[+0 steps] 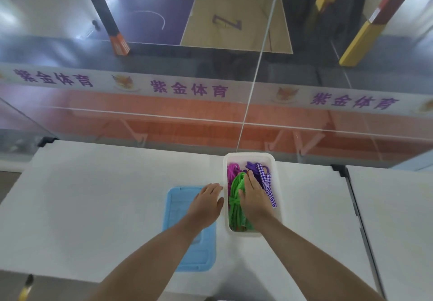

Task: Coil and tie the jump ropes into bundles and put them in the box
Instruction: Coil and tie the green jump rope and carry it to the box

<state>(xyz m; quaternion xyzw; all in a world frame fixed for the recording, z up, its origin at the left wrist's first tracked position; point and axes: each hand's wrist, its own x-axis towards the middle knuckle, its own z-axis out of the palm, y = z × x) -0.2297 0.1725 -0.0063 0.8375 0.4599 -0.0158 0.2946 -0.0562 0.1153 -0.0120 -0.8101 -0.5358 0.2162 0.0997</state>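
Observation:
A white plastic box (277, 183) stands on the white table, holding three coiled jump ropes. A green bundle (235, 204) lies along its left side, a magenta one (232, 170) at the far left corner, and a purple rope with checkered handles (266, 178) on the right. My right hand (254, 197) lies flat inside the box, pressing on the green bundle, fingers extended. My left hand (207, 201) hovers flat just left of the box, above the blue lid, holding nothing.
A light blue lid (185, 235) lies on the table (93, 195) left of the box. A second white table (398, 218) adjoins on the right. A glass barrier with purple lettering (189, 88) runs behind the table's far edge.

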